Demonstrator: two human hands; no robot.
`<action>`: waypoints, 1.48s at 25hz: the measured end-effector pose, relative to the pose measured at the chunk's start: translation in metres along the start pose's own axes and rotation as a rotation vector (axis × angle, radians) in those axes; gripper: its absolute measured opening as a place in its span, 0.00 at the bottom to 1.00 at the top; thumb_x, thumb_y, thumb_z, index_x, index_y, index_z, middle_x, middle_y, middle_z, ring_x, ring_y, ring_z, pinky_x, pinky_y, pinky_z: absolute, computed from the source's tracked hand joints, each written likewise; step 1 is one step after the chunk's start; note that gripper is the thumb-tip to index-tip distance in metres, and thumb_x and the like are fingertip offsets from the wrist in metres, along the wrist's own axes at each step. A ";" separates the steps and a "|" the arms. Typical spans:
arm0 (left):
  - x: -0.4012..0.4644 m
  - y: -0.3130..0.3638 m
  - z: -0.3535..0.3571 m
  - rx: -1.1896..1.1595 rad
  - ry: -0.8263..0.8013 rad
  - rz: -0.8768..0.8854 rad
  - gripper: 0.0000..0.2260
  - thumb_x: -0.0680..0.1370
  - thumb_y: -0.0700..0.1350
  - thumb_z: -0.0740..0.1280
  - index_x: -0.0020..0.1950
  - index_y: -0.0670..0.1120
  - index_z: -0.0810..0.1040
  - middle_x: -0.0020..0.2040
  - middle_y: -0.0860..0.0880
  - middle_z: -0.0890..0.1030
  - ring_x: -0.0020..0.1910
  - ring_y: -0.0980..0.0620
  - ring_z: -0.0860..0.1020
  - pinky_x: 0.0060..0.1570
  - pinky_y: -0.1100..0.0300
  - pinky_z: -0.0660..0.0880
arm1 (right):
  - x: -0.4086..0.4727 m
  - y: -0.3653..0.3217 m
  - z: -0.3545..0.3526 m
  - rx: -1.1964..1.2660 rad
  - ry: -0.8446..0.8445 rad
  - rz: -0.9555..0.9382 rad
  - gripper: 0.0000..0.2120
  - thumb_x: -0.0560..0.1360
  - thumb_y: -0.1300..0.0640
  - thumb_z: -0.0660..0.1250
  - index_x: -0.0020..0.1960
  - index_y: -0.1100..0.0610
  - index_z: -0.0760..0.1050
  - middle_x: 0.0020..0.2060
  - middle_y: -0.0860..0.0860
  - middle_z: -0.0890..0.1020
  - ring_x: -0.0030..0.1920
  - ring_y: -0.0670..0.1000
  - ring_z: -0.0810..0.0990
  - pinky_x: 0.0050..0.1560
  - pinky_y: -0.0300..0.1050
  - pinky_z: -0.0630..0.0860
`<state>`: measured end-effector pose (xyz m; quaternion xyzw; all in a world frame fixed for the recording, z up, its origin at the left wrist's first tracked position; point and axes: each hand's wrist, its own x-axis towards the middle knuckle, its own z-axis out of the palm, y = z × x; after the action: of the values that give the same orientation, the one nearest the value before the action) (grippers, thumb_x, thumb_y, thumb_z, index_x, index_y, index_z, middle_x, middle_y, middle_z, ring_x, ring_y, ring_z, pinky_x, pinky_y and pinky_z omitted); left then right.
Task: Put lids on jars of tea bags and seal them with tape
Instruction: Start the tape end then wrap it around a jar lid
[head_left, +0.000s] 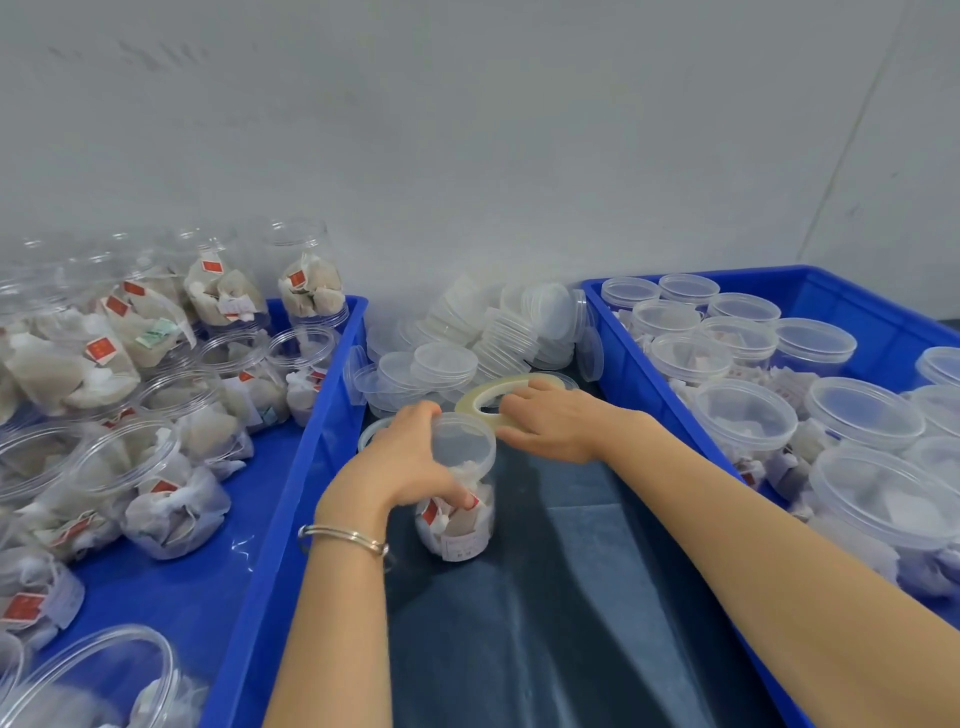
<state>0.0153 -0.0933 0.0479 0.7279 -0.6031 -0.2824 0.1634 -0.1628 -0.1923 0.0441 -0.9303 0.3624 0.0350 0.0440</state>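
A clear plastic jar (460, 512) full of tea bags stands on the dark cloth between two blue crates, with a translucent lid (464, 441) on its top. My left hand (410, 462) wraps around the jar's upper left side, thumb low on its front. Just behind the jar lies a roll of clear tape (488, 397). My right hand (550, 421) reaches over that roll, its fingers curled around the ring's near side.
A pile of loose lids (493, 332) lies against the wall behind the tape. The left blue crate (291, 467) holds several open jars of tea bags (171, 493). The right blue crate (649, 374) holds several lidded jars (857, 415).
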 end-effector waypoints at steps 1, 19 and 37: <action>0.002 0.014 0.003 0.127 -0.004 -0.050 0.42 0.65 0.55 0.79 0.71 0.46 0.60 0.67 0.48 0.65 0.64 0.47 0.68 0.56 0.53 0.71 | 0.000 -0.002 0.000 0.005 0.001 0.006 0.14 0.81 0.42 0.50 0.46 0.52 0.61 0.48 0.46 0.67 0.52 0.49 0.62 0.55 0.56 0.69; 0.016 0.021 0.030 0.245 0.044 0.137 0.19 0.78 0.54 0.66 0.64 0.56 0.62 0.73 0.58 0.59 0.77 0.47 0.43 0.66 0.28 0.53 | -0.010 0.023 0.019 0.048 0.084 -0.087 0.11 0.83 0.49 0.50 0.48 0.54 0.64 0.46 0.47 0.67 0.48 0.46 0.61 0.48 0.43 0.63; 0.014 0.011 0.054 0.334 0.478 0.204 0.15 0.78 0.57 0.59 0.64 0.55 0.68 0.64 0.54 0.68 0.65 0.52 0.65 0.57 0.49 0.69 | -0.001 0.015 0.032 -0.016 0.257 0.011 0.19 0.81 0.42 0.47 0.54 0.56 0.67 0.52 0.47 0.69 0.49 0.41 0.57 0.45 0.41 0.62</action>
<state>-0.0246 -0.1036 0.0086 0.7261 -0.6557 0.0177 0.2062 -0.1749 -0.1987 0.0118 -0.9254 0.3699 -0.0814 -0.0104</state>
